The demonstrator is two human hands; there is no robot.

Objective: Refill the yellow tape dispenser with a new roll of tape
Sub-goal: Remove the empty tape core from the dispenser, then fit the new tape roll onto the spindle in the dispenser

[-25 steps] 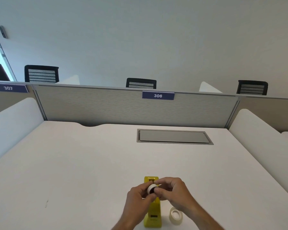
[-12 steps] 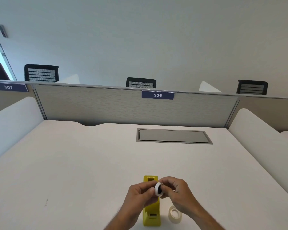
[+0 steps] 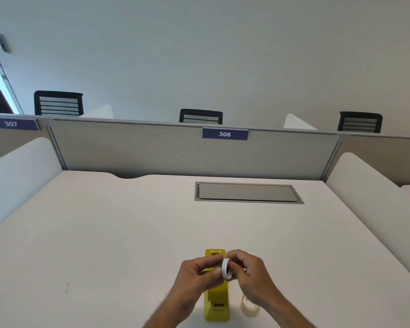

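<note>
A yellow tape dispenser point(image 3: 217, 301) stands on the white desk near the front edge, its length running away from me. Both hands hover just above its middle. My left hand point(image 3: 197, 278) and my right hand point(image 3: 249, 272) pinch a small white ring with a dark inside point(image 3: 226, 268) between their fingertips; it is turned edge-on. On the desk to the right of the dispenser lies a clear roll of tape point(image 3: 249, 305), partly hidden by my right wrist. The dispenser's middle is covered by my hands.
A grey cable hatch point(image 3: 247, 192) is set into the white desk point(image 3: 104, 233) farther back. A grey partition point(image 3: 152, 150) labelled 306 closes the far side, and white side panels flank the left and right. Black chair backs show behind the partition.
The white ring has turned from facing me to nearly edge-on between my fingertips. Both hands have stayed above the dispenser, shifting only slightly.
</note>
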